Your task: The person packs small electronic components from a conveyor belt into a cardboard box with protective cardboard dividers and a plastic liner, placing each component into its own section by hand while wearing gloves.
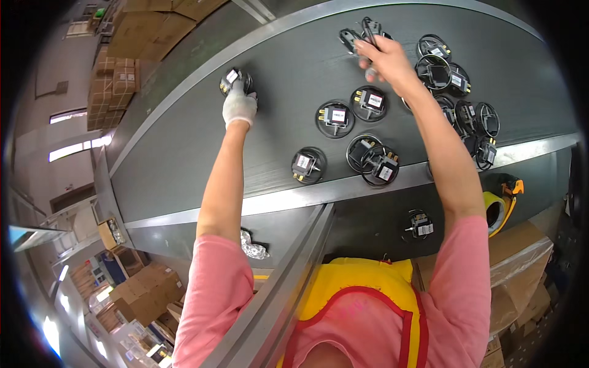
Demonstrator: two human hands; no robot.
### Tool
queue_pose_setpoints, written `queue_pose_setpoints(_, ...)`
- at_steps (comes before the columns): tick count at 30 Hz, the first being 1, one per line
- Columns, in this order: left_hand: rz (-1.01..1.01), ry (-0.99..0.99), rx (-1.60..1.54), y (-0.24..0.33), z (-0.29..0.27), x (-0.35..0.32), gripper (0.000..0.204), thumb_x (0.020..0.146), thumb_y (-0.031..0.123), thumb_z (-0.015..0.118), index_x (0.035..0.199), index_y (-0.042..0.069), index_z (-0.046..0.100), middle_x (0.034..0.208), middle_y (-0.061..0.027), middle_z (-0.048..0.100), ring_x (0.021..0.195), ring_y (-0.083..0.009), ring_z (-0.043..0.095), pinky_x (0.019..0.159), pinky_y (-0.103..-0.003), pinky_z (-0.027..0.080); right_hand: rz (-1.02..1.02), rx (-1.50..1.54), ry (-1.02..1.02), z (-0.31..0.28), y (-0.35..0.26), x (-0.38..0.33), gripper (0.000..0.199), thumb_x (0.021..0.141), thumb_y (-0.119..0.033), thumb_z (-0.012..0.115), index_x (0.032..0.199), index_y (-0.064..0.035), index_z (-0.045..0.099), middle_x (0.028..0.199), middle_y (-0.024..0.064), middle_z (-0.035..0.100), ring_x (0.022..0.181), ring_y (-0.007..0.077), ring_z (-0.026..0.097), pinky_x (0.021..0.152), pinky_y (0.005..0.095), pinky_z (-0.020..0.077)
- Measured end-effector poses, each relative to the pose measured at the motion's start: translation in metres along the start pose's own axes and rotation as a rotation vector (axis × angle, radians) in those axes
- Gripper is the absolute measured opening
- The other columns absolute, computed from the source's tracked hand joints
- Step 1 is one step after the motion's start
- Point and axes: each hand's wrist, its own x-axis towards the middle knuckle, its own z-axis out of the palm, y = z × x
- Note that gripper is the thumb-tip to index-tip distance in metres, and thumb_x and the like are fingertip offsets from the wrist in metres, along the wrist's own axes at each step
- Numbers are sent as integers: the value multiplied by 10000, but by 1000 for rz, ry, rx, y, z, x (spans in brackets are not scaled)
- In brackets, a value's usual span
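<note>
My left hand (pixel 239 105), in a whitish glove, reaches far onto the dark belt and closes its fingers on a small boxy unit (pixel 232 76) with a white label and a black coiled cable. Part of that unit is hidden under the fingers. At the far middle, my ungloved right hand (pixel 386 63) grips another black coiled-cable unit (pixel 370 26), seen partly edge-on. A similar unit (pixel 350 39) lies against its left side; whether the hand also holds it, I cannot tell. Between my arms, several units of this kind, such as one with brass-coloured fittings (pixel 335 116), lie spread out.
More units (pixel 433 72) lie crowded and overlapping beyond my right forearm. A metal rail (pixel 288 199) borders the belt's near side. Below it lie a single unit (pixel 421 226) and a tape dispenser (pixel 512 187) with an orange handle. Cardboard boxes (pixel 147 291) stand at lower left.
</note>
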Motion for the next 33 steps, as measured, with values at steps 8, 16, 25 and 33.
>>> queue_pose_setpoints(8, -120, -175, -857, 111, 1, -141, 101, 757, 69, 639, 827, 29, 579, 707, -66, 604, 516, -149, 568, 461, -269, 446, -615, -1022, 16, 5, 81, -86, 82, 738, -146, 604, 768, -76, 574, 724, 70, 599, 612, 276, 599, 533, 375, 479)
queue_pose_setpoints(16, 788, -252, 241, 115, 3, -156, 178, 706, 172, 666, 843, 82, 597, 766, -118, 593, 687, -312, 594, 579, -408, 473, -594, -1343, 162, -19, 91, -60, 157, 719, -187, 633, 791, -49, 619, 879, 95, 578, 702, 242, 603, 569, 365, 503)
queue_pose_setpoints(25, 156, -337, -638, 141, 28, -155, 170, 720, 46, 658, 871, 17, 586, 752, -147, 624, 636, -226, 600, 612, -308, 467, -14, 25, 137, -29, 38, -116, 227, 850, -225, 565, 843, -2, 525, 711, 42, 567, 514, 120, 591, 431, 194, 410)
queue_pose_setpoints(33, 873, -437, 0, 186, 45, -166, 169, 654, 122, 684, 777, 75, 579, 778, -117, 588, 732, -323, 567, 633, -393, 456, 57, 126, 137, -28, 39, -235, 151, 863, -143, 548, 796, -14, 503, 687, 25, 553, 547, 110, 589, 459, 208, 432)
